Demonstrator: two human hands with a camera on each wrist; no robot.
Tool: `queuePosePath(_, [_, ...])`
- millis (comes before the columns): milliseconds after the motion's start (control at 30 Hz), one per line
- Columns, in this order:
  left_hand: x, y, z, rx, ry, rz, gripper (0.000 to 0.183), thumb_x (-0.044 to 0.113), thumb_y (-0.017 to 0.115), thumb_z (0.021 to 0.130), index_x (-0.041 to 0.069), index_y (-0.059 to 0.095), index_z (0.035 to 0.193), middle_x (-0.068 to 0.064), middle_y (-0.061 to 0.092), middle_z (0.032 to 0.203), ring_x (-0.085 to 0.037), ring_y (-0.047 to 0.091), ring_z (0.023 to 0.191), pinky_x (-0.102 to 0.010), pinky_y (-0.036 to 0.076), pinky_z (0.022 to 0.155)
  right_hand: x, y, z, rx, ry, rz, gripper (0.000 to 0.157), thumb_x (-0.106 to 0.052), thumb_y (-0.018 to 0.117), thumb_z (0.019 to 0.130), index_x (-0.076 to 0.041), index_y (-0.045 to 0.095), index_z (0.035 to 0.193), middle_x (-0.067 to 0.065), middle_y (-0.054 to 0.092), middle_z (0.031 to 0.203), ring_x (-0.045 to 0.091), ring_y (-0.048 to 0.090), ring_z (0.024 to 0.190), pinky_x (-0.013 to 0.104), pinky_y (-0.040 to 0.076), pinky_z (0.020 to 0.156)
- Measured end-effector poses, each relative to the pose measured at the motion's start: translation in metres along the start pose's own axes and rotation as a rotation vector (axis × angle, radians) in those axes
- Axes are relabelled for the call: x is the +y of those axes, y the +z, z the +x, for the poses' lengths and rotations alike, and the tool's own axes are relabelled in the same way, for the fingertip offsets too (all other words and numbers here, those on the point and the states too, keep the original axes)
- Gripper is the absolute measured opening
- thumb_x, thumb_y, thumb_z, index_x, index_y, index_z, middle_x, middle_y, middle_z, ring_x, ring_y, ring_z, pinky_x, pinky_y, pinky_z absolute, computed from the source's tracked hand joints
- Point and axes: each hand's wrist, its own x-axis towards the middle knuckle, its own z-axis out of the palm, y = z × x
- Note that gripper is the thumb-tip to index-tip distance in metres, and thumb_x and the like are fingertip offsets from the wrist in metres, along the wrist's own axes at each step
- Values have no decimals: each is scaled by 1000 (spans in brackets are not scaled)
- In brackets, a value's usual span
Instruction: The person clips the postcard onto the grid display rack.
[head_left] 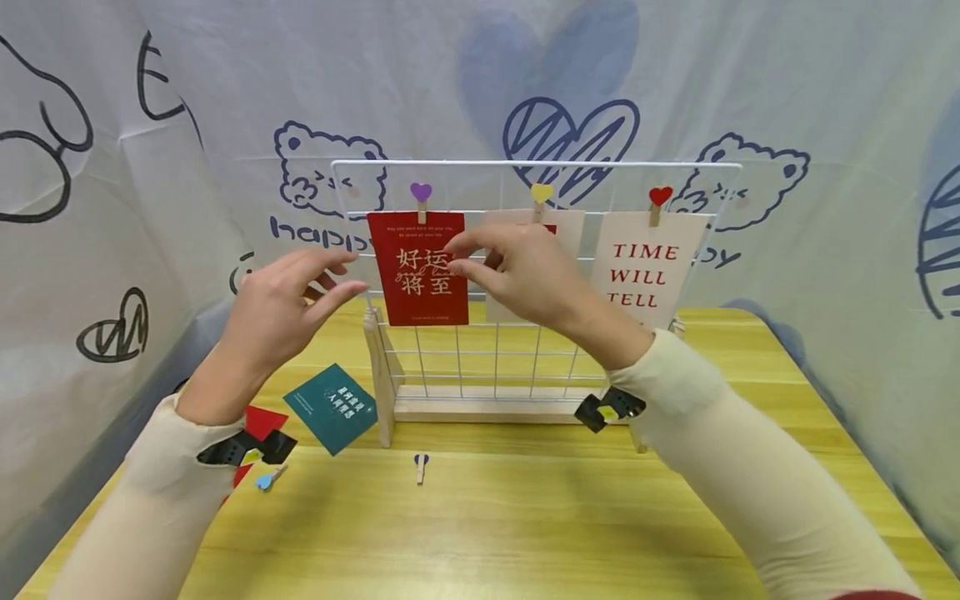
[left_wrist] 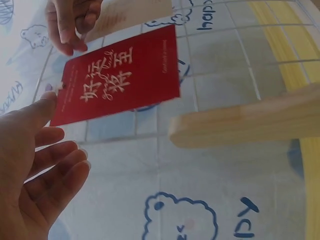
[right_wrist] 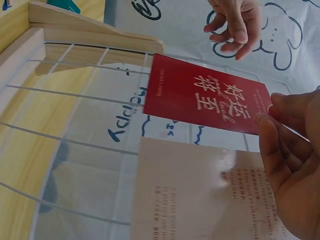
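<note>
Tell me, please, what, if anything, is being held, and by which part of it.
Nothing appears held: the left hand and right hand show thumb-finger gaps near the red card.

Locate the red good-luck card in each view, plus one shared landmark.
Head: red good-luck card, left of centre, under the purple heart clip.
Left wrist: red good-luck card, upper left.
Right wrist: red good-luck card, above and right of centre.
Shared landmark: white wire grid.

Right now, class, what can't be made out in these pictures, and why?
Head: middle card, front partly behind the right grip.
Head: tabletop red piece, full outline hidden by the left sleeve.
Left wrist: red card, smallest print too small to read.
Right wrist: much of the teal card, cut off by the top edge.
</note>
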Motion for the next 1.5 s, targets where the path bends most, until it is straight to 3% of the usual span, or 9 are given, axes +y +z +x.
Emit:
queuePosePath(467, [-28, 6, -29, -207, -213, 15, 46, 33, 67, 94, 9, 57, 132, -16, 61, 116, -35, 65, 96, -51, 55, 78, 12, 41, -34, -191, 20, 75, 28, -27, 68, 94, -14, 70, 119, -4, 68, 104, 10, 61, 83, 24, 53, 72])
queuePosePath(700, [-43, 15, -42, -260, -254, -1, 49, 36, 63, 96, 6, 55, 133, -20, 59, 120, -39, 61, 101, -56, 52, 82, 20, 60, -48, -271, 68, 194, 33, -25, 69, 93, -14, 67, 124, -2, 68, 116, 9, 61, 87, 22, 53, 70])
queuePosePath(1000, [-64, 29, -55, -346, -343, -18, 58, 42, 61, 96, 5, 51, 138, -24, 54, 130, -45, 54, 110, -58, 48, 89, 27, 85, -66, -346, 56, 301, 37, -22, 70, 92, -11, 64, 127, -1, 65, 123, 8, 60, 91, 26, 54, 80])
queuePosePath(1233, [-82, 41, -62, -396, -361, -46, 59, 45, 60, 96, 3, 51, 138, -25, 54, 130, -45, 52, 112, -59, 46, 92, 37, 103, -78, -390, 60, 361, 39, -21, 71, 92, -10, 63, 128, 1, 63, 127, 18, 62, 98, 24, 53, 82])
queuePosePath(1500, [-101, 55, -71, -418, -379, -82, 57, 42, 61, 96, 3, 52, 137, -25, 55, 129, -44, 52, 113, -59, 45, 93, 43, 121, -87, -425, 59, 399, 37, -17, 71, 92, -12, 64, 128, -1, 62, 126, 20, 61, 102, 26, 53, 85])
